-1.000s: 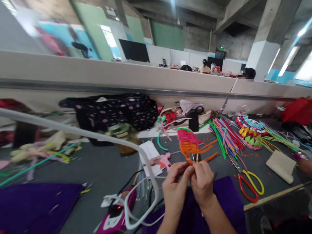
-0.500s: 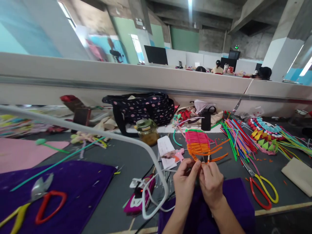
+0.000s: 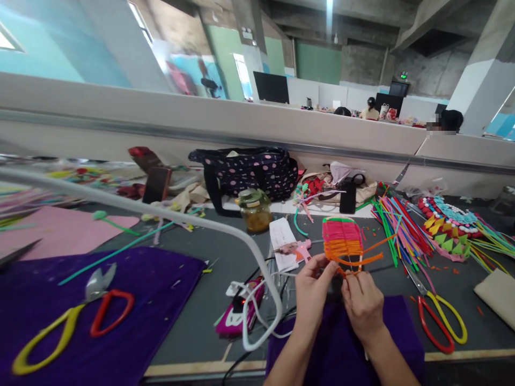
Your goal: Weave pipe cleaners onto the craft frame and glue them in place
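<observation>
In front of me is a small woven piece (image 3: 343, 235) with green, pink and orange rows on a pale frame. Loose orange pipe cleaners (image 3: 368, 260) stick out to its right. My left hand (image 3: 316, 292) pinches an orange strand at the lower left corner of the weave. Closed at the lower edge, my right hand (image 3: 364, 305) grips the bottom of the woven piece; its fingertips partly hide what lies between them. Just left of the weave, a pink glue gun (image 3: 302, 250) rests on white paper (image 3: 280, 235). Purple cloth (image 3: 396, 321) lies beneath my forearms.
Right of the weave lie a bundle of coloured pipe cleaners (image 3: 396, 228) and red-and-yellow scissors (image 3: 438, 319). Another pair of scissors (image 3: 100, 300) is on purple cloth at left. A white curved tube (image 3: 253, 252) arches beside my left arm. Behind stand a jar (image 3: 254, 212) and a dotted bag (image 3: 253, 174).
The view has swung left, so the table things appear further right. My hands have moved slightly apart, and the woven piece now stands straighter.
</observation>
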The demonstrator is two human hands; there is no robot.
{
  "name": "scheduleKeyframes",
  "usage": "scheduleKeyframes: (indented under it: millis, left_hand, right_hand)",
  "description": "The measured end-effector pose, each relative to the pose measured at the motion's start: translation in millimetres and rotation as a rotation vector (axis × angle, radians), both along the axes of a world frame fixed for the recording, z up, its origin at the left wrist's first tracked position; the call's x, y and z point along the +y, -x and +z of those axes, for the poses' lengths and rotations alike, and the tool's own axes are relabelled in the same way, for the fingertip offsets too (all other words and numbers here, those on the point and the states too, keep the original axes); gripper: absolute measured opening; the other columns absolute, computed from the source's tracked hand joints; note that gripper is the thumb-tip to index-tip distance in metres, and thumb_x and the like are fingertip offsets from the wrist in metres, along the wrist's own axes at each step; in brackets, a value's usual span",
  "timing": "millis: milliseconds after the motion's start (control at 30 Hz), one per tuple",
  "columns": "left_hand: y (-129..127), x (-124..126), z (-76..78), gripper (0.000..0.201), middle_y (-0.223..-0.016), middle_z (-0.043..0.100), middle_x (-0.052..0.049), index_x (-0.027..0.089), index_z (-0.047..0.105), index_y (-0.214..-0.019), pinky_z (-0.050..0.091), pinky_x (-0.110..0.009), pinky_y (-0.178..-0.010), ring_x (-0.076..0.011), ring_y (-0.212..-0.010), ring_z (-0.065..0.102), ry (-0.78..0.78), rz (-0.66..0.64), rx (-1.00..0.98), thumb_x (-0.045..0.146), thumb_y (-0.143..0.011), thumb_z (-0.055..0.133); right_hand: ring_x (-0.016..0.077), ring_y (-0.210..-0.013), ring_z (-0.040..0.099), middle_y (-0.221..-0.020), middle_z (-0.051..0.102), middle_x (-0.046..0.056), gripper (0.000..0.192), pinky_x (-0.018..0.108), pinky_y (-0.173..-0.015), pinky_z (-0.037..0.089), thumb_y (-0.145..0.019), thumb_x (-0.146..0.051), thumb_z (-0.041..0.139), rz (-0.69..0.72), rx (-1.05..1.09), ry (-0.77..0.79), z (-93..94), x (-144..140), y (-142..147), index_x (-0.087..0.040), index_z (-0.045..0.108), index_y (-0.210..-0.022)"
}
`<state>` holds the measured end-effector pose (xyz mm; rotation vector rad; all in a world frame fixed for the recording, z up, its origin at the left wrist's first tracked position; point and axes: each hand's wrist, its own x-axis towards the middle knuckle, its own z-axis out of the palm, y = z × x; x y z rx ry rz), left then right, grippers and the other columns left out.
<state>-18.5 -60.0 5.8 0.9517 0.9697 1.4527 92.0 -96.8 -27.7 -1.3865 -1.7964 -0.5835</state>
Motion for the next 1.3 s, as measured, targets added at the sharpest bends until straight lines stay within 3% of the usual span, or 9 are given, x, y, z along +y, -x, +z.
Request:
scheduleKeyframes:
  millis: [200, 400, 500, 633, 833, 1000, 1133, 1233, 1300]
  left_hand:
    - [-10.6, -3.3, -30.1, 0.024, -0.082, 0.071, -0.006, 0.014, 0.070, -0.086, 0.050, -0.025, -0.066, -0.0155, -0.069, 0.063, 0.103, -0.121, -0.121, 0.030, -0.067, 0.072]
    - [-14.3, -1.6, -61.7, 0.026, -0.072, 0.069, -0.005, 0.013, 0.071, -0.079, 0.049, -0.024, -0.059, -0.0144, -0.061, 0.061, 0.171, -0.155, -0.108, 0.031, -0.061, 0.076]
    - [-15.2, 0.1, -71.3, 0.026, -0.067, 0.067, -0.004, 0.013, 0.070, -0.078, 0.046, -0.022, -0.053, -0.0119, -0.054, 0.057, 0.159, -0.153, -0.065, 0.033, -0.063, 0.075]
    - [-16.1, -4.1, -71.8, 0.031, -0.070, 0.067, -0.004, 0.013, 0.070, -0.086, 0.047, -0.023, -0.052, -0.0130, -0.056, 0.056, 0.170, -0.140, -0.069, 0.036, -0.065, 0.073]
    - [-0.2, -46.6, -53.2, 0.041, -0.100, 0.068, -0.012, 0.018, 0.067, -0.108, 0.049, -0.033, -0.081, -0.0244, -0.091, 0.062, 0.039, -0.202, -0.047, 0.036, -0.071, 0.068]
    - [37.1, -99.5, -52.7, 0.033, -0.098, 0.067, -0.010, 0.025, 0.069, -0.107, 0.049, -0.031, -0.077, -0.0242, -0.089, 0.061, -0.044, -0.242, 0.246, 0.025, -0.075, 0.065]
    - [82.2, -124.7, -59.1, 0.017, -0.073, 0.066, -0.007, 0.027, 0.075, -0.089, 0.048, -0.030, -0.068, -0.0220, -0.070, 0.061, -0.089, 0.004, 0.463, 0.025, -0.074, 0.066]
    - [120.5, -128.5, -59.3, 0.012, -0.075, 0.068, -0.007, 0.027, 0.076, -0.081, 0.048, -0.032, -0.070, -0.0234, -0.073, 0.062, -0.092, 0.169, 0.571, 0.026, -0.071, 0.069]
    - [145.0, -126.0, -56.8, 0.009, -0.074, 0.068, -0.006, 0.026, 0.075, -0.076, 0.049, -0.030, -0.068, -0.0219, -0.072, 0.061, -0.139, 0.266, 0.584, 0.029, -0.071, 0.068]
  right_hand:
    - [0.0197, -0.078, 0.060, -0.074, 0.061, 0.008, 0.016, 0.029, -0.069, 0.047, -0.089, -0.017, 0.050, -0.021, -0.148, 0.061, -20.9, -12.9, -15.7, -0.015, 0.061, -0.100]
    - [0.0180, -0.067, 0.061, -0.070, 0.060, 0.007, 0.024, 0.026, -0.055, 0.044, -0.094, -0.032, 0.043, 0.003, -0.112, 0.159, -34.8, -24.7, -18.6, -0.017, 0.061, -0.098]
    - [0.0169, -0.060, 0.059, -0.067, 0.059, 0.005, 0.026, 0.026, -0.048, 0.039, -0.095, -0.034, 0.040, 0.061, -0.082, 0.246, -25.0, -37.2, -14.5, -0.019, 0.061, -0.089]
    - [0.0157, -0.062, 0.060, -0.068, 0.060, 0.003, 0.019, 0.026, -0.058, 0.044, -0.093, -0.024, 0.044, 0.233, 0.035, 0.344, 2.0, -49.3, -1.9, -0.020, 0.061, -0.086]
    - [0.0158, -0.073, 0.062, -0.077, 0.064, 0.004, 0.019, 0.026, -0.067, 0.047, -0.093, -0.021, 0.042, 0.421, 0.328, 0.424, 34.5, -42.5, 21.8, -0.021, 0.061, -0.088]
    - [0.0157, -0.076, 0.060, -0.082, 0.063, 0.003, 0.017, 0.026, -0.068, 0.047, -0.092, -0.027, 0.045, 0.347, 0.472, 0.444, 45.9, -12.3, 35.6, -0.021, 0.060, -0.090]
    - [0.0189, -0.083, 0.060, -0.090, 0.064, 0.008, 0.017, 0.029, -0.073, 0.046, -0.089, -0.025, 0.048, 0.243, 0.298, 0.553, 43.7, 42.2, 54.0, -0.018, 0.060, -0.098]
    - [0.0223, -0.094, 0.061, -0.100, 0.066, 0.014, 0.023, 0.032, -0.080, 0.044, -0.089, -0.023, 0.044, 0.039, 0.047, 0.812, 35.2, 84.6, 73.3, -0.015, 0.061, -0.102]
    - [0.0245, -0.094, 0.062, -0.098, 0.067, 0.017, 0.023, 0.032, -0.077, 0.044, -0.087, -0.023, 0.046, -0.003, 0.033, 0.901, 27.2, 106.2, 85.0, -0.012, 0.064, -0.097]
